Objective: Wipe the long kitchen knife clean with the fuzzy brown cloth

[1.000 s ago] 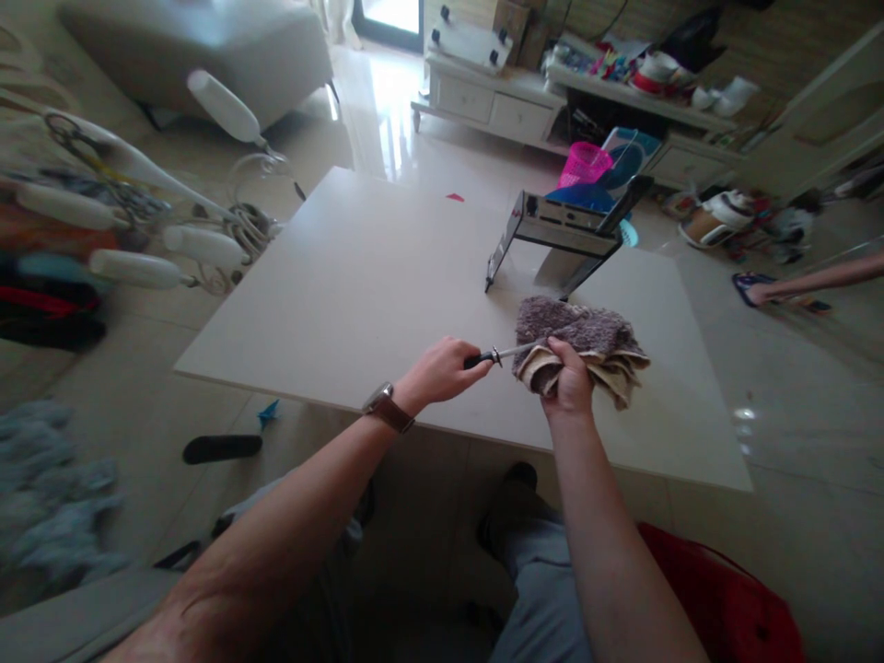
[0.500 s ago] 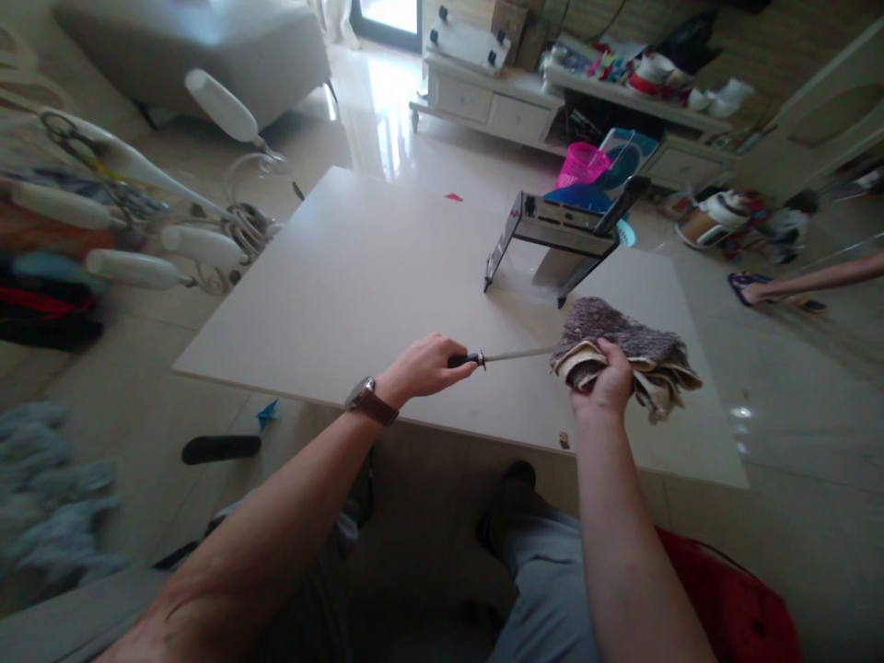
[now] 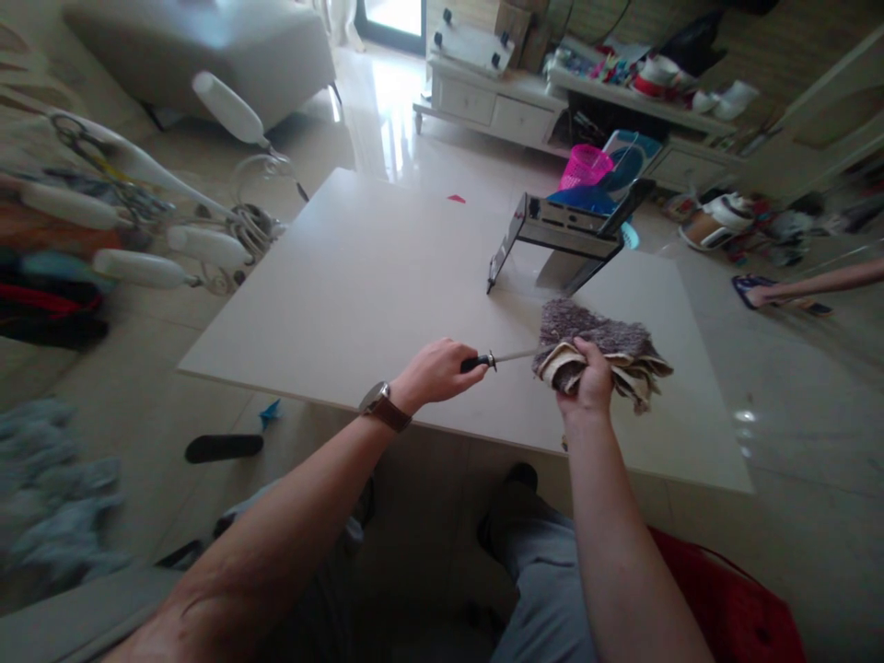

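Note:
My left hand [image 3: 438, 370], with a watch on its wrist, is closed round the black handle of a sharpening steel [image 3: 516, 355]. The thin grey rod points right, and its far end is hidden in a brown-and-cream cloth [image 3: 598, 330]. My right hand [image 3: 587, 379] grips that bunched cloth around the rod, thumb on top. Both hands are above the near part of a white table [image 3: 345, 276]. Beyond them a metal knife block [image 3: 570, 215] stands on the table, with a black-handled knife [image 3: 627, 207] in its right end; the broad blade shows below.
A small red piece [image 3: 456, 198] lies near the table's far edge. Behind the block are a pink basket [image 3: 586, 167] and blue items. White-handled racks [image 3: 207, 247] crowd the left side. Another person's leg [image 3: 815, 284] shows at right, and a red bag [image 3: 725, 599] is beside my leg.
My right hand and the cloth have slid left along the rod, so less of it shows. My left hand has shifted slightly right. The knife block stays put on the table.

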{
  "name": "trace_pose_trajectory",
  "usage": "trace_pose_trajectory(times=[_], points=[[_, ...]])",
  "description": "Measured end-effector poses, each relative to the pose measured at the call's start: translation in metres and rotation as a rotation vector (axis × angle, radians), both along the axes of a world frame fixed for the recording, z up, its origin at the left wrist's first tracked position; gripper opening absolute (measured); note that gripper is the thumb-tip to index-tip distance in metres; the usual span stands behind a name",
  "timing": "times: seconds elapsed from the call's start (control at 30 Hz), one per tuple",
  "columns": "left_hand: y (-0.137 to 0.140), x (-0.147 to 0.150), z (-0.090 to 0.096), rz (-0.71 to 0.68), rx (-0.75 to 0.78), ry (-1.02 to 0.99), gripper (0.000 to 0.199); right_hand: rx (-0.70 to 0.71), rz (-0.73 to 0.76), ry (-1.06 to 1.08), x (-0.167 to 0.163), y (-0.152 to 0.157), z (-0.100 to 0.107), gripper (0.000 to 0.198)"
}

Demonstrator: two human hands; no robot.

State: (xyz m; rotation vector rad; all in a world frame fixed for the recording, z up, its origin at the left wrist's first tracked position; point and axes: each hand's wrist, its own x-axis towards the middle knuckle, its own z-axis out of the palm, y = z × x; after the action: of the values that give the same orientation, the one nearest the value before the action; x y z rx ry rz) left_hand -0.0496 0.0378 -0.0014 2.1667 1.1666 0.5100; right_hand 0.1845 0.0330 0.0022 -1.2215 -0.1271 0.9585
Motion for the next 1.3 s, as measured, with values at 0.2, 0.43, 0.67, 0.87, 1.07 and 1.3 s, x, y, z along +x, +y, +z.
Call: trace_pose_trajectory(times=[0.2,0.43,0.67,0.87,1.07,1.3], points=[[0.000,0.007,0.000,0.030,-0.001,-0.032,0.042,-0.003,0.152,-0.028,-0.022,-0.004,-0.007,0.022],[0.000,0.013,0.000,0.054,-0.009,-0.069,0.042,0.071,0.264,-0.084,-0.053,-0.012,-0.015,0.031],[0.000,0.012,0.001,0.060,-0.008,-0.080,0.039,0.018,0.264,-0.053,-0.067,-0.016,-0.019,0.033],[-0.001,0.014,0.000,0.043,-0.012,-0.099,0.041,0.048,0.241,-0.059,-0.060,-0.013,-0.018,0.035],[-0.002,0.013,-0.001,0.040,-0.025,-0.094,0.042,0.047,0.174,-0.072,-0.049,-0.010,-0.016,0.030],[-0.003,0.008,0.003,0.021,-0.037,-0.059,0.044,0.018,0.061,0.023,-0.025,0.000,-0.009,0.019]])
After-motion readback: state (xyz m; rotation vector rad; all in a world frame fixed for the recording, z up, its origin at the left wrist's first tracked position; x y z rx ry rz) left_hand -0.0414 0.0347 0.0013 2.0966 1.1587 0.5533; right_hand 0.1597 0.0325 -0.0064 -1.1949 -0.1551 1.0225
